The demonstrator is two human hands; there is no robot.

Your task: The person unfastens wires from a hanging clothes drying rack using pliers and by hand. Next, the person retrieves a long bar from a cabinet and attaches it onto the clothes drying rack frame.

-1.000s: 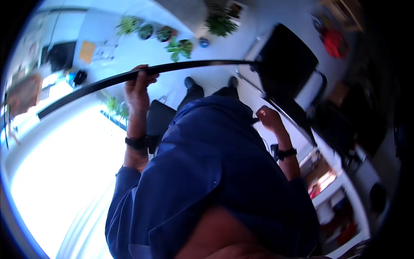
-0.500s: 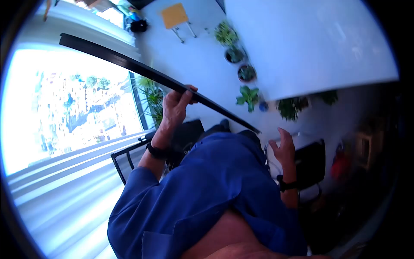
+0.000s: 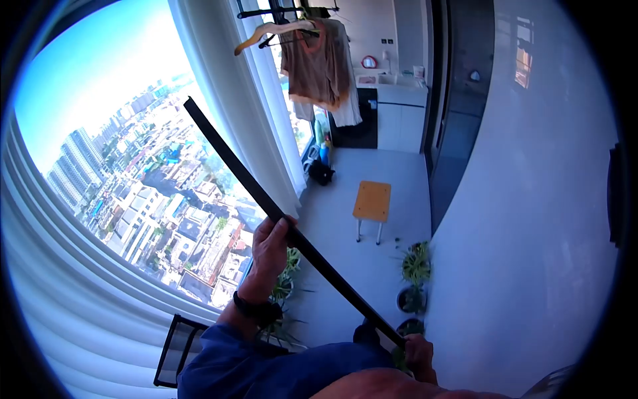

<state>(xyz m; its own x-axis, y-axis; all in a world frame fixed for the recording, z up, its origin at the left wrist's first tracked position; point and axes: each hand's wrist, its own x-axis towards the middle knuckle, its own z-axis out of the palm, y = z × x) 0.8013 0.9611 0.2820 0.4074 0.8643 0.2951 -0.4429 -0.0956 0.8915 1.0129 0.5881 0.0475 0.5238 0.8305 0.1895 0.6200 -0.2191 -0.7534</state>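
Observation:
A long, narrow black strip (image 3: 325,269), like a bar or channel, runs diagonally from the window side down toward my body. My left hand (image 3: 268,251) is wrapped round it near the middle, with a black band on the wrist. My right hand (image 3: 419,354) is closed round its lower end, close to my waist. The strip's upper end sticks out freely in front of the window (image 3: 166,199).
A small stool (image 3: 372,199) with a wooden top stands ahead on the floor. Potted plants (image 3: 416,265) line the white wall (image 3: 525,233). Clothes (image 3: 318,66) hang beside the curtain (image 3: 222,86). A black chair (image 3: 176,349) is at my left, and a cabinet with a sink (image 3: 402,120) at the back.
My right hand, empty and open before, has taken hold of the strip's lower end. The strip now slopes more steeply. My view has lifted and swung toward the room's far end.

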